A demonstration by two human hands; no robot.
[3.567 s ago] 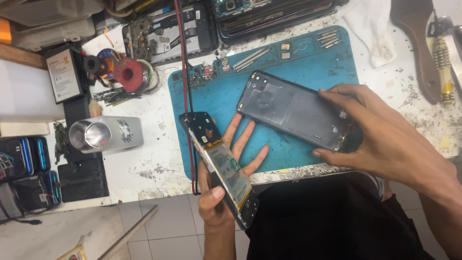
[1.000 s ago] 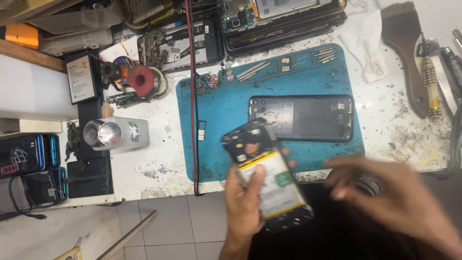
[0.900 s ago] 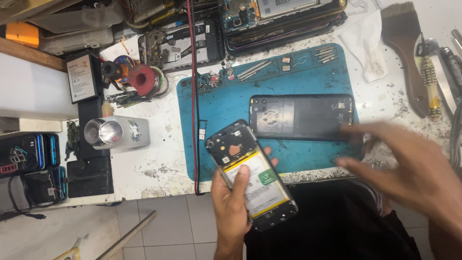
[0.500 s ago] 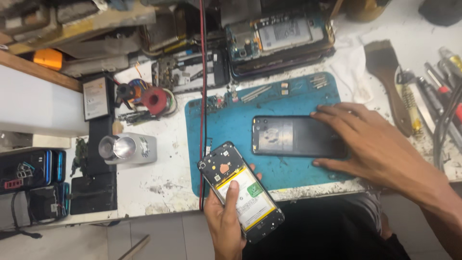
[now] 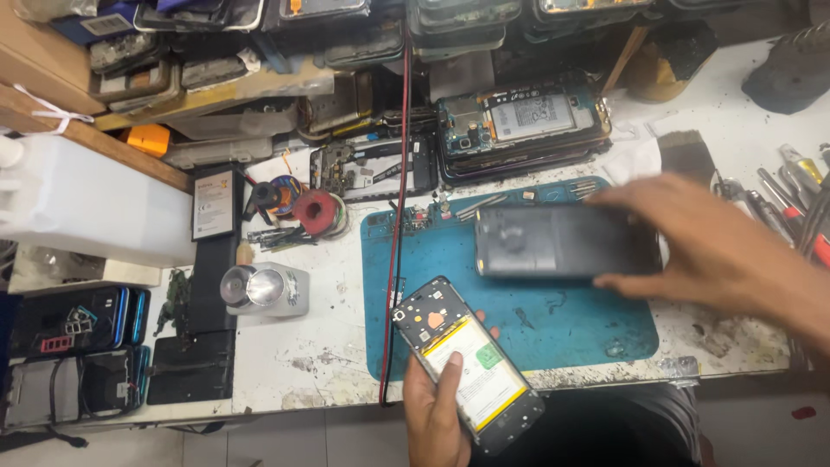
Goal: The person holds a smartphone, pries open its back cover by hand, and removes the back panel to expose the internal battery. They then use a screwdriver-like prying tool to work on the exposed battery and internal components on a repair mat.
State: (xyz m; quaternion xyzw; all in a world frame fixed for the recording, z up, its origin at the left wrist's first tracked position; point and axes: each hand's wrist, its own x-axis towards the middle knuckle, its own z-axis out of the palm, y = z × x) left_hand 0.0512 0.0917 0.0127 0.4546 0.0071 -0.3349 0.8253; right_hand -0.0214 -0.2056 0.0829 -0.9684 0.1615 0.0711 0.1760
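My left hand (image 5: 437,413) grips an opened phone (image 5: 468,363) from below, over the table's front edge; its battery and dark frame face up. My right hand (image 5: 705,246) reaches in from the right and holds a black back cover (image 5: 553,239) by its right end. The cover is blurred, just over the far part of the blue work mat (image 5: 510,311); whether it touches the mat I cannot tell.
A red cable (image 5: 396,259) runs down the mat's left edge. A metal-topped grey box (image 5: 259,289) and solder spools (image 5: 318,212) lie left. Stacked opened phones (image 5: 519,125) sit behind the mat; a brush (image 5: 687,156) and screwdrivers (image 5: 782,195) lie right.
The view has shifted so more of the back shelf shows. My right hand has slid the black cover toward the mat's far edge. My left hand still holds the opened phone.
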